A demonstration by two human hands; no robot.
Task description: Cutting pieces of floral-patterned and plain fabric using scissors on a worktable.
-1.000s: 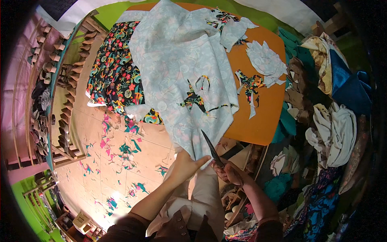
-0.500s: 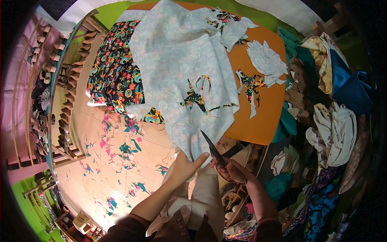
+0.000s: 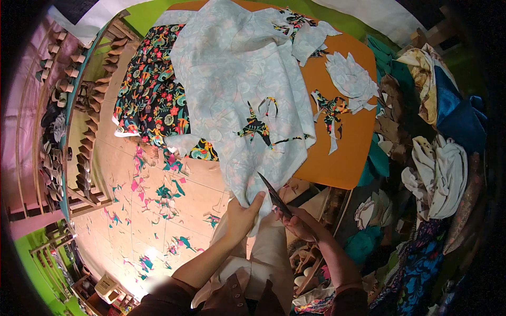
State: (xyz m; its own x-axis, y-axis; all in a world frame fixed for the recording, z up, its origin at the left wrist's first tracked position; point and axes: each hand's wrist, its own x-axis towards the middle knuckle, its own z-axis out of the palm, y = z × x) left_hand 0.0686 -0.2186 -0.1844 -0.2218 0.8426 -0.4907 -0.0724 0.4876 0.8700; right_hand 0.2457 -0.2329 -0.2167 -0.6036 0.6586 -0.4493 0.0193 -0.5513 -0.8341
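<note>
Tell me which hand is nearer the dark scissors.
Right: the right hand holds the dark scissors. The left hand is just to their left, holding the pale fabric.

Fingers, handles and edges out of sight

The left hand's fingers are mostly behind the pale cloth, which also covers much of the bench. The right hand hides most of the handles of the scissors; how far their blades stand apart is unclear. The lower edge cuts off both sleeves, the fabric heap fades into darkness, and the smallest floor scraps are too tiny to make out.
</note>
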